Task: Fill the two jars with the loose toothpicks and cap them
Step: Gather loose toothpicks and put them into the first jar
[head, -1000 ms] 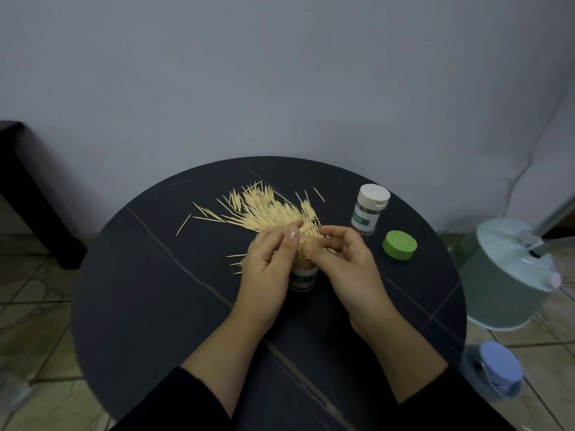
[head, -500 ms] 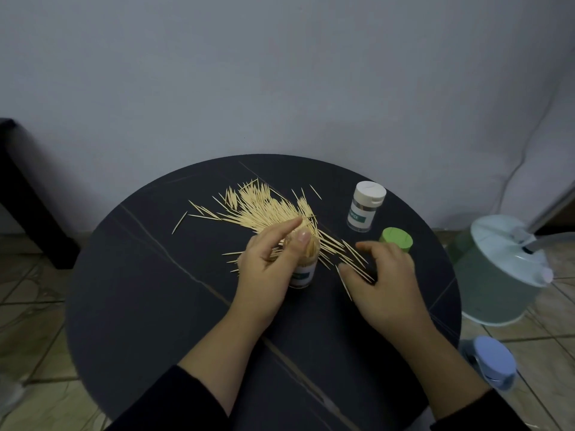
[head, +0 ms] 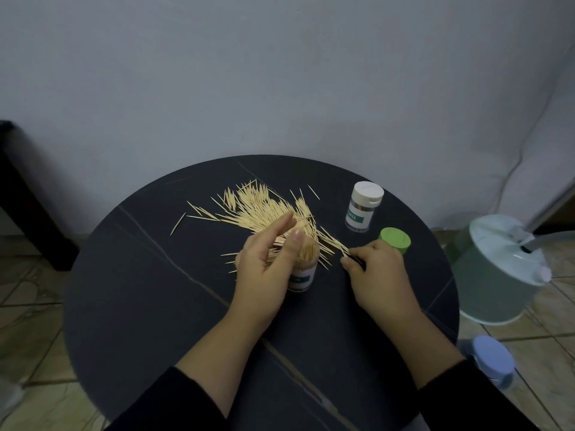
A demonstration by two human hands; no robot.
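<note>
An uncapped clear jar point(head: 304, 269) packed with toothpicks stands mid-table. My left hand point(head: 267, 262) curls around its left side, thumb by the rim and forefinger stretched over the pile. Loose toothpicks point(head: 264, 209) fan out behind the jar and trail to the right. My right hand point(head: 375, 272) rests on the table to the right of the jar, its fingertips pinching toothpicks at the end of that trail. A second jar point(head: 362, 206) with a white cap stands at the back right. A green cap point(head: 395, 240) lies just beyond my right hand.
The round dark table point(head: 149, 306) stands against a pale wall. A mint-green round appliance point(head: 501, 272) sits on the floor at the right, with a blue-lidded object point(head: 493, 359) below it. Dark furniture point(head: 18, 194) stands at the left.
My right hand left the jar mouth and moved right onto the scattered toothpicks near the green cap, then closed its fingertips on some. My left hand stayed on the jar.
</note>
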